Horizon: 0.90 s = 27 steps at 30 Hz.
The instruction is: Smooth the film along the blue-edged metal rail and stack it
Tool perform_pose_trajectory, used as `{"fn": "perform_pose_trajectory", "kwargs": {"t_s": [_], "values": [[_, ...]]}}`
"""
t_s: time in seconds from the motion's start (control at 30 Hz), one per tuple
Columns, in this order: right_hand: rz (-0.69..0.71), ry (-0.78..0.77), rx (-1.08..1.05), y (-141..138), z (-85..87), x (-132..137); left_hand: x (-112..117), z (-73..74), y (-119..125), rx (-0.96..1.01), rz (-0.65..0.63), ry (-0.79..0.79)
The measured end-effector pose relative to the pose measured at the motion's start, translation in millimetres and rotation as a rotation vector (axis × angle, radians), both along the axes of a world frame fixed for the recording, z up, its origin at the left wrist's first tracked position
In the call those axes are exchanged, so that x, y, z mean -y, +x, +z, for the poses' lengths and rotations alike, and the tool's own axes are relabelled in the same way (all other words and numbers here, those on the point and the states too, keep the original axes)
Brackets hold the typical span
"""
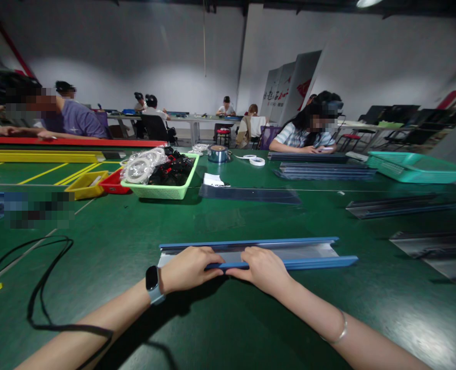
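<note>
A long blue channel strip (312, 252) with a pale inner face lies lengthwise across the green table before me. My left hand (193, 267) grips its near edge around the middle, thumb in front and fingers over the rim. Close beside it, my right hand (262, 267) pinches the same edge, its thumb almost meeting the left one. The fingertips inside the channel are partly hidden. Beyond the strip lies a flat, dark transparent sheet (251, 195) with a white paper (213, 180) at its back edge.
A green basket (160, 192) of black and red parts stands behind, beside red (115, 184) and yellow (87, 187) bins. More channel strips (401, 205) lie right, near a teal basket (416, 167). A black cable (42, 288) loops over my left forearm. Co-workers sit across the table.
</note>
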State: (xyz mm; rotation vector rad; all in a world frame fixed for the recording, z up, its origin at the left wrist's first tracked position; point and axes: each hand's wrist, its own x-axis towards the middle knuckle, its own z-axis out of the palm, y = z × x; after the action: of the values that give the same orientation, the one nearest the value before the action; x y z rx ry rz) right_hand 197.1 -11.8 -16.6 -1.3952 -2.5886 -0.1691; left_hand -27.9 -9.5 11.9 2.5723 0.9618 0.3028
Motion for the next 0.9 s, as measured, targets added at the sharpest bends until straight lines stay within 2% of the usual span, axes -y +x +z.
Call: {"fn": "perform_pose_trajectory", "kwargs": {"t_s": [0.63,0.9], "values": [[-0.003,-0.047,0.065,-0.6,3.3,-6.8,1.2,0.3,0.0,0.005,-0.004,0.007],[0.019,-0.010,-0.052,0.8,2.5,-0.6,1.8,2.7,1.6,0.019,0.003,-0.001]]}}
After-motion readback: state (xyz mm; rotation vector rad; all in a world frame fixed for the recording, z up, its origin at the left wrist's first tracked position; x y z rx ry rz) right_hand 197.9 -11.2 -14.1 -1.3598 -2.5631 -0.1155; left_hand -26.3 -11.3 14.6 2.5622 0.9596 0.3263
